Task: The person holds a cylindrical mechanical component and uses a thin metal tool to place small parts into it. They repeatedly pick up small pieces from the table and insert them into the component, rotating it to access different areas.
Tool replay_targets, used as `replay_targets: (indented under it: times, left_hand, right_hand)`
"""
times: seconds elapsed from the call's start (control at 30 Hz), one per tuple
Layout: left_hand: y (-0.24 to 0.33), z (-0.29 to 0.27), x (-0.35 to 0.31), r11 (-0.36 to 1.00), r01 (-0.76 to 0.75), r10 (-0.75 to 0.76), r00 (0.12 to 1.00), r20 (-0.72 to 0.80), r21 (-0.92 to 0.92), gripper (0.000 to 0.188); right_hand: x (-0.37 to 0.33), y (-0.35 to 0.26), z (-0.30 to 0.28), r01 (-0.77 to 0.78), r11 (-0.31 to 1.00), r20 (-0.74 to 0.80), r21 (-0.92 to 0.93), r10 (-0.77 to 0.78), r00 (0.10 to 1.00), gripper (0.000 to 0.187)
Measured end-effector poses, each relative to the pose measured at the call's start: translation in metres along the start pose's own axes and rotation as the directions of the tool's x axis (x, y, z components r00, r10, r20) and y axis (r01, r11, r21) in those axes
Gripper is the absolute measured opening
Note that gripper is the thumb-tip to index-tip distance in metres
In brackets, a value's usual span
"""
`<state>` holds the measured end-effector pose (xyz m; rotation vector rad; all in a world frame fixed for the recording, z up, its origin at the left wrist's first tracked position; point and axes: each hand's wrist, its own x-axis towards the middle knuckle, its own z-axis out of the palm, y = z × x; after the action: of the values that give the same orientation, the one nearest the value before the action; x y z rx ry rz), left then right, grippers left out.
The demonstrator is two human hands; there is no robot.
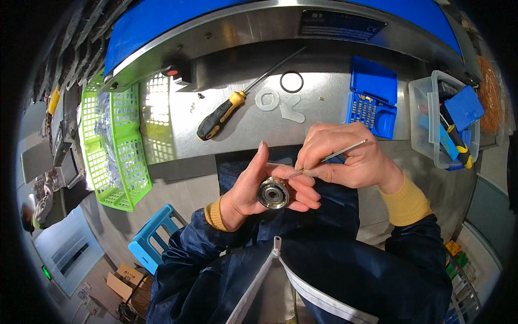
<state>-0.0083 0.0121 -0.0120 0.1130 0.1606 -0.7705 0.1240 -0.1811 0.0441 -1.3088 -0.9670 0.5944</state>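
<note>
A round metal part (273,193) with stepped rings and a dark centre rests in my left hand (245,186). That palm is turned up, its fingers lying under and behind the part while the thumb points upward. My right hand (348,154) pinches a thin metal rod-like tool (345,149), slanted down toward the part. Its lower end lies by the part's upper edge and my left fingers; whether it touches the part I cannot tell. Both hands are over my lap, just in front of the steel worktop (237,143).
On the worktop lie a black-and-yellow screwdriver (222,114), a flat washer (267,107), an angled metal plate (293,112), a black ring (302,82) and an open blue case (373,75) of small metal pieces. Green basket (129,156) left, clear tub (426,129) right, blue stool (144,240) lower left.
</note>
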Motion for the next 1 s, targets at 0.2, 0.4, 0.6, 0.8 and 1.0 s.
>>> replay_targets:
  times: [0.2, 0.4, 0.6, 0.8, 1.0]
  left_hand:
    - [-0.001, 0.002, 0.001, 1.0, -0.009, 0.008, 0.999, -0.032, -0.011, 0.111]
    - [0.0, 0.003, 0.002, 0.999, 0.015, -0.013, 0.999, -0.046, 0.041, 0.111]
    - [-0.001, 0.002, 0.002, 1.0, 0.018, -0.017, 0.999, -0.039, 0.024, 0.11]
    - [0.0, 0.003, 0.001, 1.0, 0.013, -0.012, 0.999, -0.045, 0.024, 0.11]
    - [0.0, 0.002, 0.001, 1.0, 0.003, -0.003, 1.0, -0.022, -0.011, 0.111]
  right_hand:
    - [0.0, 0.005, 0.009, -0.003, 1.0, -0.038, 0.007, 0.003, 0.999, 0.012]
    - [-0.001, 0.005, 0.012, -0.052, 0.999, -0.015, 0.011, 0.052, 0.999, 0.015]
    - [-0.001, 0.006, 0.013, -0.051, 0.999, -0.007, 0.012, 0.051, 0.999, 0.014]
    - [-0.001, 0.007, 0.015, -0.041, 0.999, -0.046, 0.009, 0.041, 0.998, 0.015]
    - [-0.002, 0.006, 0.011, -0.013, 0.999, -0.062, -0.036, 0.011, 0.998, 0.013]
